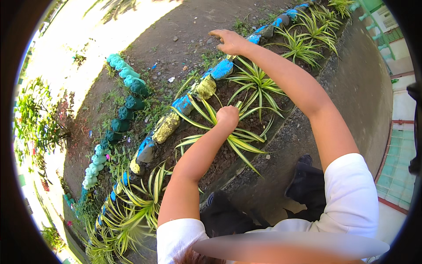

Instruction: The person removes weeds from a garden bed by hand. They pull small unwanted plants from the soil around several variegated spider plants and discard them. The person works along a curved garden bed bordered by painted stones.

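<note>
My left hand (pixel 228 117) is curled into a fist at the heart of a variegated spider plant (pixel 244 145), with striped leaves fanning out around it. The fingers seem closed on some leaves, though the hand hides the plant's centre. Farther forward, my right hand (pixel 232 42) reaches over the painted stone edging, its index finger stretched out and nothing visible in its grasp. Below that hand lies a blue-painted stone (pixel 222 69), and next to it a yellow-painted stone (pixel 204 87). A second spider plant (pixel 259 84) grows under my right forearm.
More spider plants (pixel 298 46) line the soil bed, including a large clump (pixel 141 211) at lower left. A concrete path (pixel 356 85) runs along the right. Beyond the stones, a row of green-painted bottles (pixel 133 103) stands in the dirt. A tiled wall (pixel 397 161) is at far right.
</note>
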The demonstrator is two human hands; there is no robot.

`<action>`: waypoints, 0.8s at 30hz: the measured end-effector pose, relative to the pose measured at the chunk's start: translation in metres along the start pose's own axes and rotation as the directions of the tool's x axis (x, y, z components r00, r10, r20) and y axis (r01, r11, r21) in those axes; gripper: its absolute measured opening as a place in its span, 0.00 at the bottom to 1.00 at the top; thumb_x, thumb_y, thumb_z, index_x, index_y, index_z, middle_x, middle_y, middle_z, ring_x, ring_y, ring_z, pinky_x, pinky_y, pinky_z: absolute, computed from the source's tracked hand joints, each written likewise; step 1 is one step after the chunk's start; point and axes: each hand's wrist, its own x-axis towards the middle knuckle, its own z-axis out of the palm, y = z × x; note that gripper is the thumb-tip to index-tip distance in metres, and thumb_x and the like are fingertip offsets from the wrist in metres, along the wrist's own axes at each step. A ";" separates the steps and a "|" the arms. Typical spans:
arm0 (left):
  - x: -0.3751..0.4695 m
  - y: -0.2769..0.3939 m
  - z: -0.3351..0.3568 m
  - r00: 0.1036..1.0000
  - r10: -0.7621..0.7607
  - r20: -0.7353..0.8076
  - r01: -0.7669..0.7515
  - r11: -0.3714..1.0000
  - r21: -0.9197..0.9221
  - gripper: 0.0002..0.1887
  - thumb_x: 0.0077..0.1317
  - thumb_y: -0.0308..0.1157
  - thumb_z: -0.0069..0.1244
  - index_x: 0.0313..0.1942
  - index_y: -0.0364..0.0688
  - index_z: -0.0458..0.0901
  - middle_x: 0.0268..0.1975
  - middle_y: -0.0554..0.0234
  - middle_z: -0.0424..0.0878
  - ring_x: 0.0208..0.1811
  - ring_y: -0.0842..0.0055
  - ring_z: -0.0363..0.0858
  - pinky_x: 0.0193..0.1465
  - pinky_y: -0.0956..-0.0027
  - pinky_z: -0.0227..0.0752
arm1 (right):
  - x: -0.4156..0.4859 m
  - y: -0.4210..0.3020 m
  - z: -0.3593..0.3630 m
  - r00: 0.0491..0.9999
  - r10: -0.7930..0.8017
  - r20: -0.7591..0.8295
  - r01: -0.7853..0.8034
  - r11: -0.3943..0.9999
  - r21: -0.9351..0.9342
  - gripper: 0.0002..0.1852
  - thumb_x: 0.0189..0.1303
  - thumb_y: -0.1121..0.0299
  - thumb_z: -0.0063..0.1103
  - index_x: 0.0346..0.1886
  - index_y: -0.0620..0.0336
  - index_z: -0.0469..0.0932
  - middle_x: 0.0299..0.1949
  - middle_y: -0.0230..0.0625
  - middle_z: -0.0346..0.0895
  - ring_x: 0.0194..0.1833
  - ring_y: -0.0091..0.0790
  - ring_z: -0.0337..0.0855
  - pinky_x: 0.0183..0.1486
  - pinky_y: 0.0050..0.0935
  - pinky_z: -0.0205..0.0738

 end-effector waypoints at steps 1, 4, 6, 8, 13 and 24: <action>-0.001 -0.007 0.004 1.000 0.020 -0.013 -0.020 1.000 0.000 0.08 0.65 0.26 0.55 0.41 0.42 0.91 0.44 0.52 0.91 0.45 0.59 0.91 0.43 0.60 0.86 | -0.008 0.000 -0.017 0.998 -0.058 0.009 0.058 0.995 -0.084 0.30 0.61 0.70 0.59 0.69 0.54 0.72 0.61 0.49 0.77 0.59 0.52 0.80 0.64 0.47 0.75; -0.008 -0.041 0.020 0.999 0.012 -0.053 -0.011 1.000 0.027 0.11 0.68 0.29 0.49 0.44 0.42 0.90 0.45 0.51 0.91 0.47 0.58 0.90 0.47 0.57 0.85 | -0.053 0.009 -0.049 0.960 -0.091 0.263 0.140 0.975 -0.172 0.26 0.65 0.67 0.59 0.67 0.54 0.72 0.62 0.48 0.74 0.63 0.52 0.76 0.67 0.48 0.70; -0.015 -0.067 0.030 0.999 -0.043 -0.010 0.043 0.999 0.016 0.12 0.69 0.32 0.48 0.44 0.42 0.89 0.45 0.50 0.90 0.46 0.57 0.90 0.46 0.56 0.84 | -0.096 0.029 -0.056 0.904 -0.100 0.415 0.171 0.976 -0.137 0.22 0.64 0.64 0.59 0.62 0.54 0.77 0.59 0.48 0.76 0.62 0.53 0.76 0.65 0.48 0.71; -0.025 -0.078 0.037 0.988 -0.152 0.005 0.152 0.988 -0.013 0.13 0.71 0.35 0.47 0.50 0.42 0.83 0.42 0.51 0.89 0.42 0.57 0.90 0.42 0.55 0.83 | -0.132 0.054 -0.045 0.826 -0.009 0.564 0.125 0.978 -0.167 0.21 0.64 0.62 0.59 0.60 0.56 0.78 0.57 0.49 0.77 0.60 0.52 0.78 0.64 0.48 0.72; -0.060 -0.050 -0.004 0.977 -0.123 -0.172 0.137 0.988 0.071 0.14 0.74 0.36 0.42 0.55 0.53 0.80 0.35 0.49 0.87 0.38 0.54 0.89 0.38 0.52 0.80 | -0.219 0.125 0.034 0.827 0.096 0.555 -0.103 0.994 -0.018 0.21 0.67 0.57 0.58 0.60 0.54 0.79 0.57 0.48 0.79 0.61 0.51 0.78 0.64 0.49 0.72; -0.103 0.056 -0.054 0.993 -0.056 -0.106 0.039 0.987 -0.153 0.19 0.72 0.43 0.52 0.61 0.58 0.82 0.37 0.50 0.89 0.37 0.53 0.87 0.41 0.51 0.80 | -0.251 0.184 0.106 0.643 0.208 0.737 0.238 0.860 -0.451 0.29 0.77 0.42 0.35 0.61 0.46 0.83 0.67 0.37 0.74 0.70 0.45 0.66 0.75 0.67 0.46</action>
